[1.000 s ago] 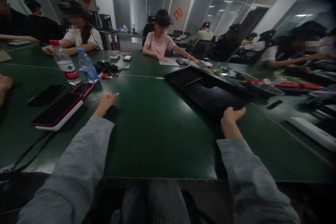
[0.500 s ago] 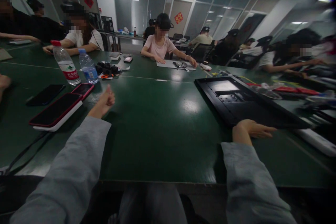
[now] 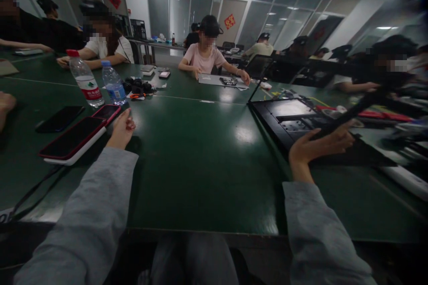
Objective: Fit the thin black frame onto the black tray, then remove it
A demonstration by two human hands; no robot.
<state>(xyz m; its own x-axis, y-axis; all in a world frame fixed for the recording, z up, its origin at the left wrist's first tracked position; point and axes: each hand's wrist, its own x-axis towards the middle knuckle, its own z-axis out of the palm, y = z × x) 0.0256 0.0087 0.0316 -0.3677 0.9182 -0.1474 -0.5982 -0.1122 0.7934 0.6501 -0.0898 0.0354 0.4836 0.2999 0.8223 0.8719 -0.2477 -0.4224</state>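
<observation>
Laptop [image 3: 301, 120] long axis runs away-left; right hand [image 3: 317, 144] lifts lid.

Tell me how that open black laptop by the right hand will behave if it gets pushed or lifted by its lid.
The black laptop looks stiff and flat, so its base would probably slide on the smooth green table rather than tip. The lid, lifted at its edge by the right hand, likely pivots on the hinge instead of raising the base. It seems thin, possibly fragile if twisted by one corner.

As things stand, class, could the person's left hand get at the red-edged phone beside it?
Probably yes: the left hand hangs open right beside the red-edged phone, with nothing between them.
</observation>
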